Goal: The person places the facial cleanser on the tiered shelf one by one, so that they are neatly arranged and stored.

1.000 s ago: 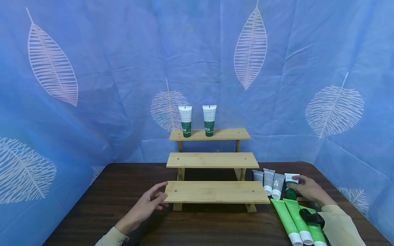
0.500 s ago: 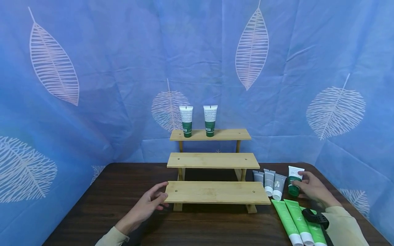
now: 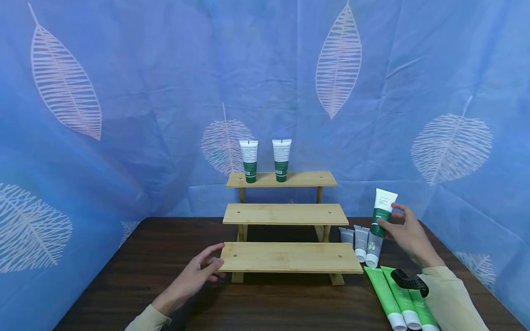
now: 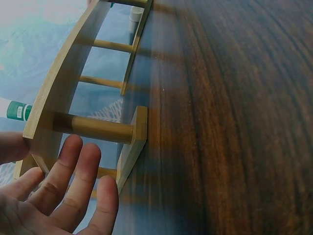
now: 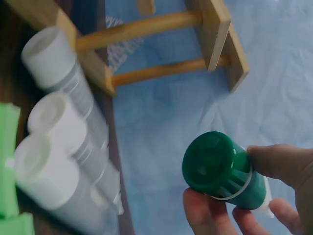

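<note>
My right hand (image 3: 407, 230) pinches a white-and-green squeeze tube (image 3: 383, 207) between thumb and fingers. It holds the tube up above the right side of the table, white end up and slightly tilted. The right wrist view shows the tube's green cap (image 5: 208, 161) with the thumb on one side and fingers on the other. At the left end of a three-step wooden stand (image 3: 290, 257), my left hand (image 3: 194, 278) grips the lowest step by its edge. Its other fingers (image 4: 80, 171) spread loosely below the board. Two matching squeeze tubes (image 3: 250, 161) stand on the top step.
Three grey tubes with white caps (image 3: 361, 243) lie right of the stand. Nearer, three light green tubes (image 3: 385, 294) lie side by side, partly under the right forearm. A dark wooden table (image 3: 256, 308) bears everything, with a blue leaf-patterned cloth (image 3: 165, 92) behind.
My right hand has lifted the white-and-green tube off the table, raising it and carrying it slightly left, over the grey tubes. My left hand stays at the stand's lowest step.
</note>
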### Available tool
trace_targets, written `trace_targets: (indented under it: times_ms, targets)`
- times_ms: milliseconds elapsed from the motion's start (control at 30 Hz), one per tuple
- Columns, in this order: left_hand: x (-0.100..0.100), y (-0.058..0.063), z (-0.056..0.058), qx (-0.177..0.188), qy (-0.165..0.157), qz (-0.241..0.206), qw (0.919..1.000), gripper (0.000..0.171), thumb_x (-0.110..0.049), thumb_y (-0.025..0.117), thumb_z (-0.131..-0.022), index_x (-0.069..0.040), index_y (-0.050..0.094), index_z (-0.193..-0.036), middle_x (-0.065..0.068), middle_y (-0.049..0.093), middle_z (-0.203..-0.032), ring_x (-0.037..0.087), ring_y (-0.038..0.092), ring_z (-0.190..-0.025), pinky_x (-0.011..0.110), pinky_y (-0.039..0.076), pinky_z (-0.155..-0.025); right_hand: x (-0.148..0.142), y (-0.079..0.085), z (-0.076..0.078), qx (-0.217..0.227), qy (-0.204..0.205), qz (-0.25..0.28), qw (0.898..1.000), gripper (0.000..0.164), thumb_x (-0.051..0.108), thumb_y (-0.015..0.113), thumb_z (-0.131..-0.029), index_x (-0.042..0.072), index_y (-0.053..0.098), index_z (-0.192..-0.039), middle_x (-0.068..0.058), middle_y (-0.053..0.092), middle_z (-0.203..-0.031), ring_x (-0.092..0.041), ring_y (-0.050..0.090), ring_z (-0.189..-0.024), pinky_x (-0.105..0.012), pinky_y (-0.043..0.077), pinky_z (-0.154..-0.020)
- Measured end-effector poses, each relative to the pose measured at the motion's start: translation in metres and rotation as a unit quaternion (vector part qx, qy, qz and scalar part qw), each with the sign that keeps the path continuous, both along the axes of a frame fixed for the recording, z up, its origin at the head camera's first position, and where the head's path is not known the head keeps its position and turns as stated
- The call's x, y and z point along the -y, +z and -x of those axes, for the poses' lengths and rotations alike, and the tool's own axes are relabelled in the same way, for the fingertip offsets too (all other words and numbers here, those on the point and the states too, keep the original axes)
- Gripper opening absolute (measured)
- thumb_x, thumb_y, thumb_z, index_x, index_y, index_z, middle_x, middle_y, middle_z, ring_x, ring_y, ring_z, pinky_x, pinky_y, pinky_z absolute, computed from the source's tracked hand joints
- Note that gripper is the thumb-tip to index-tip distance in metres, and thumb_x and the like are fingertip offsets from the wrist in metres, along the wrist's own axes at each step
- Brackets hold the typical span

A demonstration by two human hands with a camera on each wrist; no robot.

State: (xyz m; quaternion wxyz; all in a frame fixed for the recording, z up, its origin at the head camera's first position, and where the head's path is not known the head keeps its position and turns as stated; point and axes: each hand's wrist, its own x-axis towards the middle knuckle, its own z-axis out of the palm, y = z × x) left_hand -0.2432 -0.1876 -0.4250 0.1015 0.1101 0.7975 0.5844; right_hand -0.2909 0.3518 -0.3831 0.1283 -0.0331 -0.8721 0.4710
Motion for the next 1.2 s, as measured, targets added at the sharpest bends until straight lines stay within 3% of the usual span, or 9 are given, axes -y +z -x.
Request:
trace_targets:
  times_ms: [233, 367, 733, 1000, 1200]
  targets:
    - [0.0, 0.0, -0.001, 0.0, 0.001, 0.0, 1.0, 0.066, -0.04, 0.058, -0.105, -0.01, 0.035, -0.158, 0.016, 0.067, -0.125, 0.026, 0.068, -0.101, 0.039, 0.055, -0.087, 0.021, 0.023, 0.005, -0.031, 0.014, -0.011, 0.999, 0.084, 0.034, 0.059, -0.104, -0.001, 0.008, -0.161, -0.039, 0.029, -0.15, -0.055, 0.052, -0.124, -0.042, 0.058, -0.078]
    - [0.001, 0.001, -0.002, -0.001, -0.004, -0.002, 1.0, 0.066, -0.039, 0.058, -0.105, -0.009, 0.033, -0.159, 0.016, 0.067, -0.125, 0.028, 0.068, -0.102, 0.039, 0.055, -0.086, 0.031, 0.036, 0.012, -0.053, 0.024, -0.004, 0.998, 0.082, 0.029, 0.059, -0.105, 0.001, 0.007, -0.161, -0.037, 0.029, -0.151, -0.054, 0.053, -0.124, -0.033, 0.058, -0.076]
    - [-0.001, 0.001, -0.003, -0.003, 0.0, -0.001, 1.0, 0.064, -0.037, 0.057, -0.106, -0.009, 0.033, -0.159, 0.016, 0.067, -0.123, 0.027, 0.068, -0.101, 0.039, 0.054, -0.086, 0.056, 0.061, 0.035, -0.092, 0.032, 0.03, 0.995, 0.083, 0.02, 0.063, -0.103, 0.009, 0.006, -0.163, -0.03, 0.031, -0.154, -0.049, 0.052, -0.129, -0.027, 0.06, -0.075]
    - [-0.002, 0.0, -0.003, -0.008, 0.011, 0.012, 0.9998, 0.062, -0.036, 0.058, -0.105, -0.009, 0.036, -0.157, 0.014, 0.069, -0.119, 0.028, 0.068, -0.098, 0.038, 0.054, -0.083, 0.077, 0.068, 0.051, -0.117, 0.024, 0.027, 0.992, 0.085, 0.013, 0.065, -0.101, 0.011, 0.007, -0.163, -0.027, 0.035, -0.155, -0.047, 0.052, -0.131, -0.058, 0.054, -0.093]
    - [0.0, -0.001, -0.002, -0.013, 0.005, 0.01, 0.9998, 0.062, -0.035, 0.058, -0.106, -0.008, 0.036, -0.158, 0.014, 0.069, -0.118, 0.029, 0.069, -0.098, 0.038, 0.054, -0.082, 0.092, 0.073, 0.061, -0.128, 0.045, 0.026, 0.99, 0.082, 0.011, 0.063, -0.102, 0.009, 0.01, -0.163, -0.026, 0.032, -0.156, -0.048, 0.049, -0.134, -0.062, 0.049, -0.098]
